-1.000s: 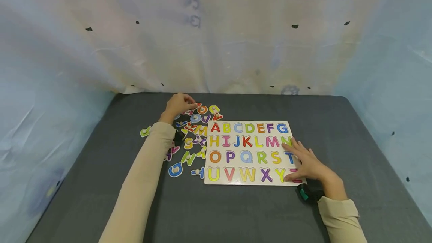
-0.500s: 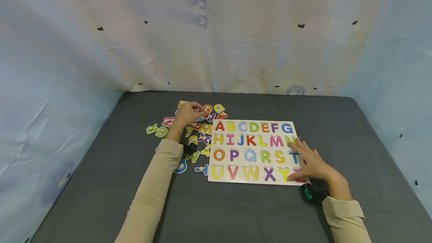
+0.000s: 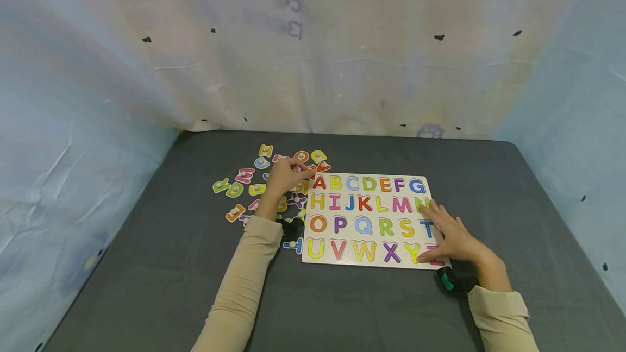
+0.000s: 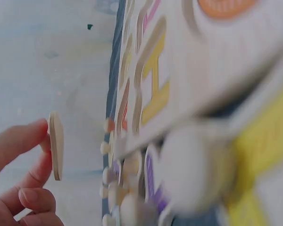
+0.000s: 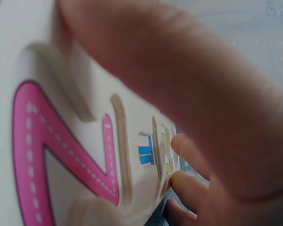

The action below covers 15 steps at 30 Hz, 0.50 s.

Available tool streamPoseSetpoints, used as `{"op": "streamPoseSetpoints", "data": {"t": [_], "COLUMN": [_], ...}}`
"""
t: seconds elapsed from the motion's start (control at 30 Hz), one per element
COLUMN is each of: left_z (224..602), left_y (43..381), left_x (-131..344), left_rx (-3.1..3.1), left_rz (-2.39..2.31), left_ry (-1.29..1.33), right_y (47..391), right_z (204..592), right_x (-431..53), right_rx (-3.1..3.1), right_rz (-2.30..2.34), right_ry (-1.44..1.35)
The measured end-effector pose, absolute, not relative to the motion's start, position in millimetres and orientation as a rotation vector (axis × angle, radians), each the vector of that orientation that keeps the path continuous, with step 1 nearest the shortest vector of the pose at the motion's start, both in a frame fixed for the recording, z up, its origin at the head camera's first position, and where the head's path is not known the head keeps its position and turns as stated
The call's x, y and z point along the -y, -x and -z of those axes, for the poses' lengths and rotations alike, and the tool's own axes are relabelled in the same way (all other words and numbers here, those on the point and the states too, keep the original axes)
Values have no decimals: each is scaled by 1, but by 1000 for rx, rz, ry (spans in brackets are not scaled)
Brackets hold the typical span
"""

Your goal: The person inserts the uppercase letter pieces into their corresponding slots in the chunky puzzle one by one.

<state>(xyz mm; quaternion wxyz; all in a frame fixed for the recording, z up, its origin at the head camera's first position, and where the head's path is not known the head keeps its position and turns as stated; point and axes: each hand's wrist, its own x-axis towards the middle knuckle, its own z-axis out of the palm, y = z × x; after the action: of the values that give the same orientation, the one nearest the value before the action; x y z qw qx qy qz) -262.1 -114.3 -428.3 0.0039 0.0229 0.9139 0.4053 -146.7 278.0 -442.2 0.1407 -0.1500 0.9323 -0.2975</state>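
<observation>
**Desk:** What have you got, starting from the left?

**Me:** On my head feed, a scatter of loose painted wooden letter pieces with small pale knobs lies on the dark grey table mat, just left of the board. I can read a yellow H at the far edge, a green D and an orange piece nearer me; the rest blur together.

**Desk:** And the left hand?

**Me:** The left hand sits over the right side of that pile, by the board's top-left corner, fingers curled in a pinch. The left wrist view shows a thin flat pale wooden piece edge-on between thumb and fingertips. I can't tell its letter or colour from that angle, and the hand covers it in the head view.

**Desk:** The board?

**Me:** A white rectangular wooden alphabet puzzle board lies flat at mid-table, four rows of coloured letter recesses, A to Z. The N, T and Z at its right end are partly covered.

**Desk:** By what?

**Me:** The right hand, lying palm down with fingers spread and nearly straight, pressing on the board's right edge and gripping nothing. The right wrist view is mostly blurred finger, with the pink Z beneath.
</observation>
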Motion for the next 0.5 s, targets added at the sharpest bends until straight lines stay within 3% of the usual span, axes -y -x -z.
{"op": "streamPoseSetpoints", "data": {"t": [0.5], "left_z": [436], "left_y": [257], "left_x": [87], "left_rx": [-2818], "left_rz": [-1168], "left_ry": [279], "right_y": [147], "right_z": [442], "right_x": [-278], "right_rx": [-2669], "right_rz": [865], "right_ry": [421]}}
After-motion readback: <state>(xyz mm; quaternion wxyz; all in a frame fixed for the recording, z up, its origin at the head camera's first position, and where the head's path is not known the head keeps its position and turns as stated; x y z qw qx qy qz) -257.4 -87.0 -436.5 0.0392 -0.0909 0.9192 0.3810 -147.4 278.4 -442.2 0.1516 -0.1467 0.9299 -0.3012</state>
